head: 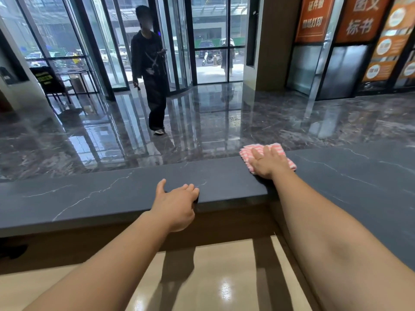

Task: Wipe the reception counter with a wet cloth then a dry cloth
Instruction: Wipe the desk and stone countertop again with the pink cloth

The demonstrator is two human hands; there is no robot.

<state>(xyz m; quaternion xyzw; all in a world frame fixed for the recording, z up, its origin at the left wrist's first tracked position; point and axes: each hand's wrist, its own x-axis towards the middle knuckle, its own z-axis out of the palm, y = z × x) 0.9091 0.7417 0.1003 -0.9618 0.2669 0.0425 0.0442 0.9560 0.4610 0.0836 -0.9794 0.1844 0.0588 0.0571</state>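
Presses the right hand (267, 162) flat on a pink-and-white striped cloth (245, 151), fingers straight and slightly spread, gripping nothing. Covers the middle of the cloth with the palm, leaving striped edges showing beyond the fingertips and at either side. Has the cloth lying on top of the dark grey, white-veined table (101, 198), at its far edge, just where the slab widens to the right. Cannot tell from its look whether the cloth is wet or dry. Hooks the left hand (177, 205) over the near edge of the same table, well to the left of the cloth and apart from it, fingers curled onto the top, thumb raised clear of them, clamped on the slab's edge alone. Reaches with both bare forearms across a lower, glossy beige desk surface (213, 277) beneath the table's near side. Faces a polished dark marble floor (224, 122) beyond the table, with a person (152, 70) in black clothes standing on it, some way off. Looks past that person to tall glass doors (211, 41), with orange signboards (314, 16) bearing white characters at upper right and a dark chair (51, 86) by the glass at left.
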